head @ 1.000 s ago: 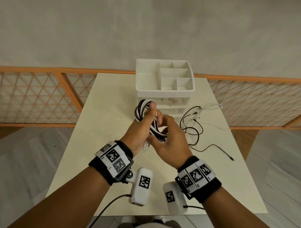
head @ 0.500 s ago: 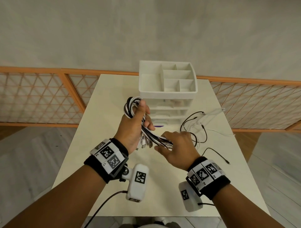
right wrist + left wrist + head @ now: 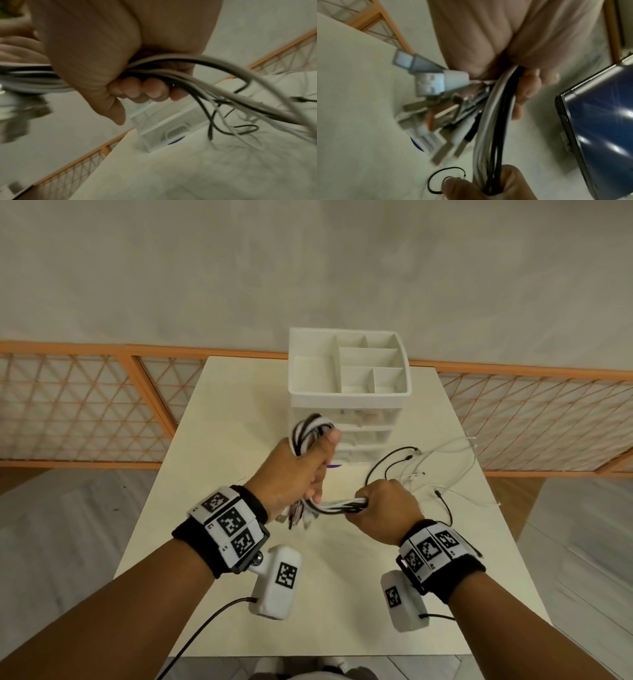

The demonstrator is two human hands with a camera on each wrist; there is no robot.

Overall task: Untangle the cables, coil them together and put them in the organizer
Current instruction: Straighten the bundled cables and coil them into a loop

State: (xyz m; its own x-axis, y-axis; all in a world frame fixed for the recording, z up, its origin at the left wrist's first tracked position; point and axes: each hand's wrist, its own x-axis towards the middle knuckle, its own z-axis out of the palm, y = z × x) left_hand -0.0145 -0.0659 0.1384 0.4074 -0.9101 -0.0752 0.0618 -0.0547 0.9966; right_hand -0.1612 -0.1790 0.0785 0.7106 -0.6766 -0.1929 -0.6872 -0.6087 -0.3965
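Up above the counter [image 3: 239,611], the left hand [image 3: 291,474] is clenched round a looped bundle of black and white cables [image 3: 337,505], its thumb pressed against the loop that sticks out at the top, while a cluster of plugs [image 3: 436,108] hangs below the fist. From there the bundle runs level across to the right hand [image 3: 387,508], which is also wrapped tight round it, all fingers [image 3: 150,88] curled under the strands. Beyond the right fist the loose ends fan out and trail down onto the counter to the right, black and white strands lying tangled near the organizer [image 3: 349,392]. That organizer, white with open compartments on top and drawers below, stands at the far middle of the pale counter, its top holding no cables. Behind the counter runs an orange-framed lattice fence [image 3: 85,405] before a plain grey wall [image 3: 308,268]; grey floor shows on both sides.
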